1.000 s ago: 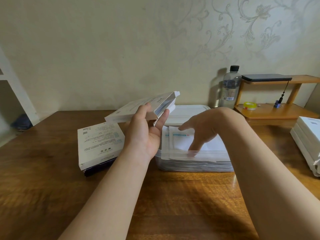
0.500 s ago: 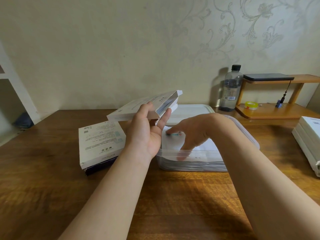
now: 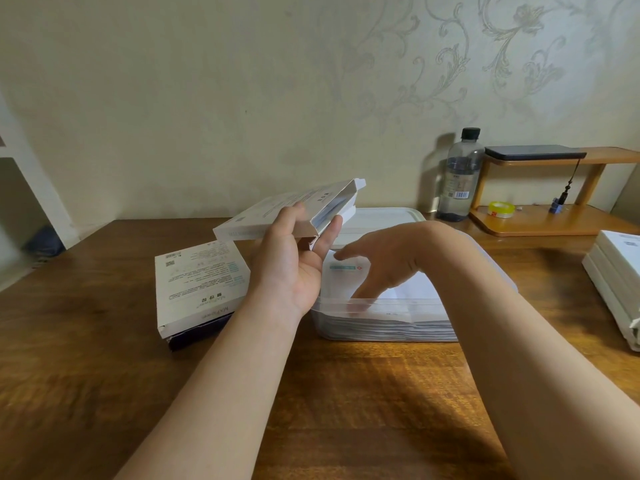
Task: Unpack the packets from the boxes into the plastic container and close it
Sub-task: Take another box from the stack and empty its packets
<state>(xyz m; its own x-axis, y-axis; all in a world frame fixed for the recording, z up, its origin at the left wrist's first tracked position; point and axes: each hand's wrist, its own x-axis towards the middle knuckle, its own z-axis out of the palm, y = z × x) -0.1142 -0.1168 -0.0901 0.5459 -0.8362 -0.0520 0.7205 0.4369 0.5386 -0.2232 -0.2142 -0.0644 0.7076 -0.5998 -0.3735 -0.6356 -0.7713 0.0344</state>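
Note:
My left hand (image 3: 294, 261) grips a flat white box (image 3: 287, 211) by its open end, holding it tilted above the table, just left of the clear plastic container (image 3: 381, 323). The container holds a stack of white packets (image 3: 343, 275). My right hand (image 3: 384, 261) reaches into the container with its fingers spread and pointing down, the tips touching the top packets. The container's white lid (image 3: 381, 218) lies flat just behind it. Another white box (image 3: 197, 289) rests on a dark one to the left.
A stack of white boxes (image 3: 616, 282) lies at the table's right edge. A water bottle (image 3: 459, 178) stands by the wall beside a small wooden shelf (image 3: 540, 225) carrying a tape roll (image 3: 500, 208) and a dark flat device (image 3: 535, 152).
My right hand has shifted left over the packets, pressing and straightening them in the container. The left hand keeps the open box in nearly the same place.

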